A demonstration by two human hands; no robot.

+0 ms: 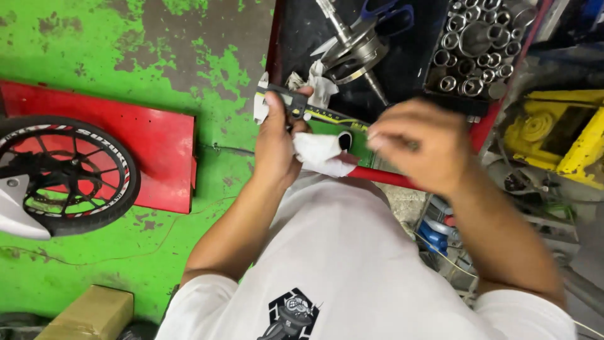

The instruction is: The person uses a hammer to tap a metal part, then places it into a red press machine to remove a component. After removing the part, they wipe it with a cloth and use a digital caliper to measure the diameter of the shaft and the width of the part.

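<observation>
My left hand (277, 141) grips a digital caliper (296, 107) with a grey display head and a yellow-marked beam that runs to the right, together with a white rag (324, 156) bunched against the palm. My right hand (418, 145) is blurred, fingers curled near the far end of the caliper beam; whether it touches the beam I cannot tell. Both hands hover over the front edge of a red-rimmed black tray (402, 63). A steel crankshaft (355, 47) lies on that tray just beyond the caliper.
A socket set (478, 44) fills the tray's right side, blue-handled scissors (384, 12) lie at the top. A motorcycle wheel (63, 173) rests on a red platform (157, 145) at left, over worn green floor (207, 63). A yellow machine (560, 132) stands right, a cardboard box (91, 315) bottom left.
</observation>
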